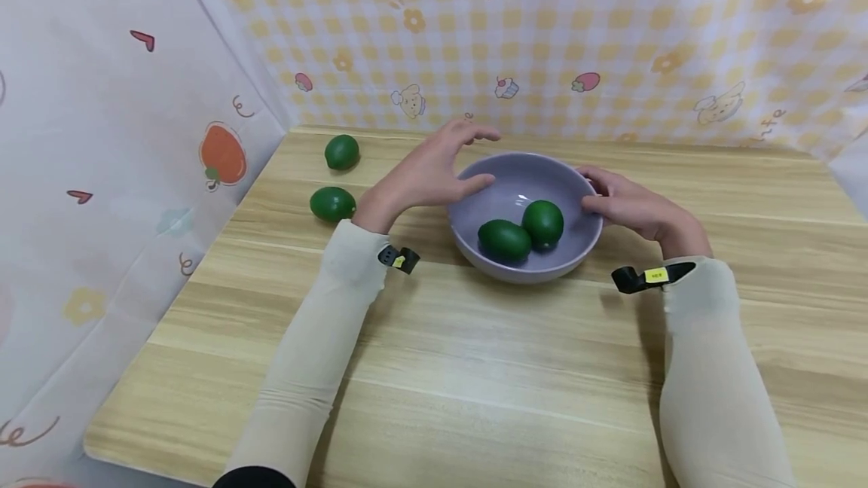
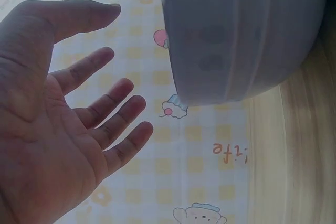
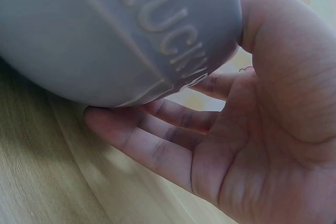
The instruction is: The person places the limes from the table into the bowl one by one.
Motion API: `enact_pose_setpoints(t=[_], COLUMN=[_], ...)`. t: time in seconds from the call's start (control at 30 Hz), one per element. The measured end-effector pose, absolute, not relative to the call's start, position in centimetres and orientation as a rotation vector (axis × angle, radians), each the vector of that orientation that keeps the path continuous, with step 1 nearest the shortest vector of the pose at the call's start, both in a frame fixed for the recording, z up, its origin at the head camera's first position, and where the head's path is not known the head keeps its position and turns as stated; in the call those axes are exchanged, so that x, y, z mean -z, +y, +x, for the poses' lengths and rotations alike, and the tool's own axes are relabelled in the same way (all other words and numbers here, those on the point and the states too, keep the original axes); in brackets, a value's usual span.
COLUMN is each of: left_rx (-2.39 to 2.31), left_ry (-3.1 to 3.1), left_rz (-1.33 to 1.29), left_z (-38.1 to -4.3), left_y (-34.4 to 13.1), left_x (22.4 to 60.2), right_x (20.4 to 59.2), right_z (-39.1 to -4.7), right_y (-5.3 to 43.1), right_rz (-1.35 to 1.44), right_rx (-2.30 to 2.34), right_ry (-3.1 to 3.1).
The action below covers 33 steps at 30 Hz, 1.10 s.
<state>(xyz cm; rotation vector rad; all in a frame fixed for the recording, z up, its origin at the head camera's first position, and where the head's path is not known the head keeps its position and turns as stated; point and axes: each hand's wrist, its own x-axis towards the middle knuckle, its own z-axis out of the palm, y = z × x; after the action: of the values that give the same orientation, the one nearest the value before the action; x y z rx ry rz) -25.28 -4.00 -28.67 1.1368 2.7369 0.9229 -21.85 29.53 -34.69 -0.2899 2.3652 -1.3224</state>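
A purple-grey bowl (image 1: 522, 275) with raised "LUCKY" lettering on its outer wall holds two limes, one lime (image 1: 505, 240) at the front left and another lime (image 1: 542, 224) against it. My right hand (image 1: 631, 205) grips the bowl's right side, thumb at the rim and fingers against the outer wall. In the right wrist view, the fingers (image 3: 157, 153) curve beneath the bowl's side. By the bowl's left rim is my left hand (image 1: 434, 164), thumb and fingers spread. The left wrist view shows a gap between this hand (image 2: 68, 114) and the bowl.
Two more limes lie on the wooden table (image 1: 475, 367) at the left: one lime (image 1: 342, 152) near the back edge, the other lime (image 1: 333, 204) close to my left wrist. A yellow-checked cloth (image 1: 529, 44) hangs behind the table, and a white patterned cloth (image 1: 102, 134) at the left.
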Motion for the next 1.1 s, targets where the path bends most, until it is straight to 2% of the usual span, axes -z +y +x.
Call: enact_pose_setpoints(t=[1.1], left_rx=[-0.989], left_ry=[2.800], left_rz=[0.967], left_z=[-27.2], left_y=[-6.7], left_x=[28.7], right_x=[34.7], right_z=[-21.8], right_y=[29.5], right_rz=[-0.292], right_rx=[1.322], right_ry=[2.362])
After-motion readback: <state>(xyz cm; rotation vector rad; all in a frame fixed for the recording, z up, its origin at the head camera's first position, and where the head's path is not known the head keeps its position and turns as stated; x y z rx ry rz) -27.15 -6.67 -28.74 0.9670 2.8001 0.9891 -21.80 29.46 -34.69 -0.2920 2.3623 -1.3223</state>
